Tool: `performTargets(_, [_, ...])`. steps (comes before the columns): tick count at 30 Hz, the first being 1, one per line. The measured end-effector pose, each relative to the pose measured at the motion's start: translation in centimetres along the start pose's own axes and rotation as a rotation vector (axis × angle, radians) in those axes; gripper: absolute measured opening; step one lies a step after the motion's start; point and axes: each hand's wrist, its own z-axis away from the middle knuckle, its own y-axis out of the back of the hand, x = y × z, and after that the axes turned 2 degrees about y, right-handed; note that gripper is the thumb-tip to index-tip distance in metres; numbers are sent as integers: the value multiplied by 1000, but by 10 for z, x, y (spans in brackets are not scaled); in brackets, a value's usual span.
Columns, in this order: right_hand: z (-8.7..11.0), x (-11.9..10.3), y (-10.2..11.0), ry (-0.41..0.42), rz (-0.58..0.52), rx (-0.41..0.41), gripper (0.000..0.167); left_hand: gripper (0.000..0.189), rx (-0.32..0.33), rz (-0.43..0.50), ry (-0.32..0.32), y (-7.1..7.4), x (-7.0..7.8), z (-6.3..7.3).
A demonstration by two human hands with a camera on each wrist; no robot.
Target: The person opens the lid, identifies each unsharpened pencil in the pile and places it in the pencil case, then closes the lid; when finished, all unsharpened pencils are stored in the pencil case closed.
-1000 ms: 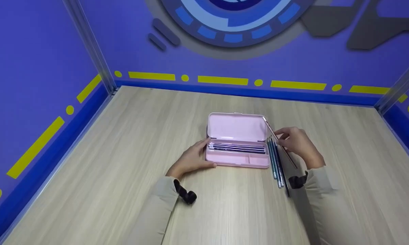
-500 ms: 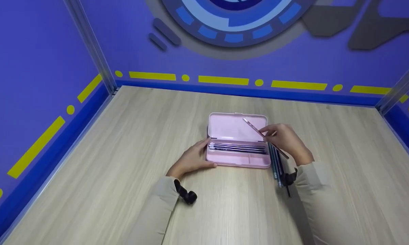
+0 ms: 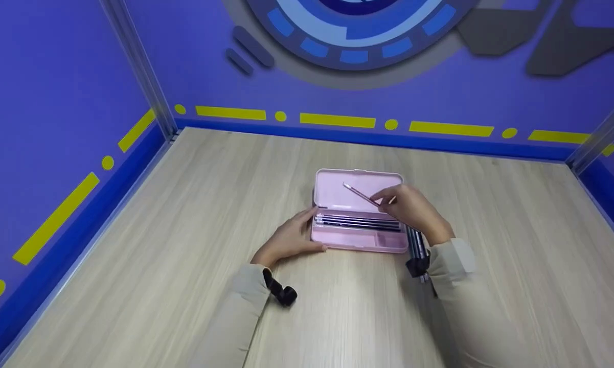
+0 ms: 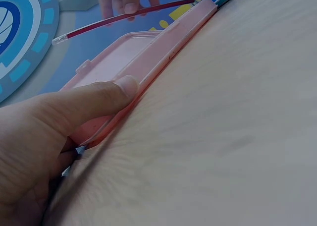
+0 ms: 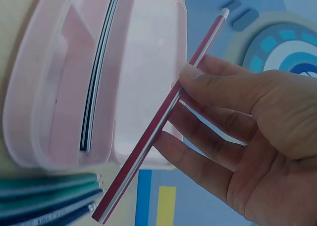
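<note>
A pink pencil case (image 3: 343, 238) lies with its lid raised on the table. My left hand (image 3: 285, 238) grips its left end, the thumb (image 4: 116, 92) on the front wall and the other fingers round the side. Dark striped pencils (image 3: 358, 222) lie in the case's rear compartment. Between thumb and fingers, my right hand (image 3: 413, 208) pinches a red-and-white striped pencil (image 5: 157, 118) above the case, in front of the lid. It is tilted, with its eraser end up and to the left. In the head view, the hand hides its other end.
Several green and dark blue pencils (image 5: 47, 198) lie on the table just right of the case, partly under my right wrist. The front compartment has a small divider (image 3: 377, 238). Blue-purple panels (image 3: 286, 92) stand behind the wooden table (image 3: 225, 179) and at its sides.
My right hand has carried the red striped pencil leftward, from above the loose pencils on the right to over the open case. The left hand has stayed on the case.
</note>
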Motion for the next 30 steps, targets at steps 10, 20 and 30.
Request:
performTargets(10, [-10, -18, -12, -9, 2, -65, 27, 101, 10, -8, -24, -1, -2, 0])
performTargets(20, [-15, -25, -26, 6, 9, -110, 26, 100, 15, -10, -21, 0, -1, 0])
performTargets(30, [-14, -24, -36, 50, 22, -99, 28, 101, 6, 23, -16, 0, -1, 0])
